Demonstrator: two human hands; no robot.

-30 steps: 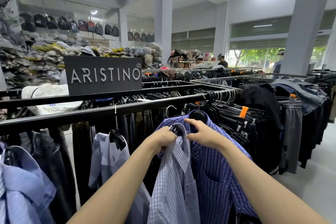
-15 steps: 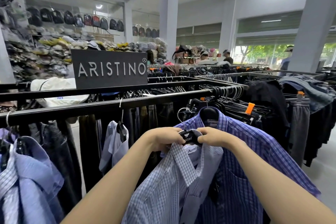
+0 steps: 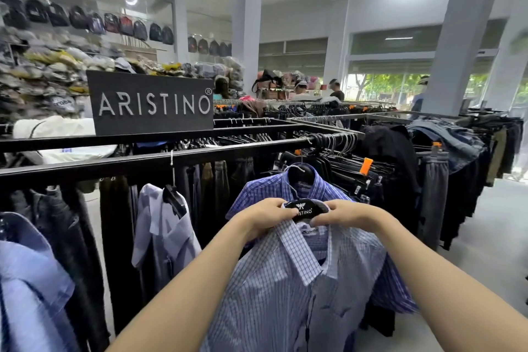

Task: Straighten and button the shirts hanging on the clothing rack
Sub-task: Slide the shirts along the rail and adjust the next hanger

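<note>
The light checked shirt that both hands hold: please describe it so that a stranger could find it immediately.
Find the black ARISTINO sign on the rack rail. Below and right of it, both hands meet at a black hanger. The light checked shirt hangs there, paler and finer-checked than the darker blue shirt behind.

Two bare forearms reach in from the bottom edge, no sleeve showing on either, and the left hand (image 3: 267, 216) and right hand (image 3: 347, 213) are equally bare, with no glove, ring, watch or band visible on the fingers or wrists.
</note>
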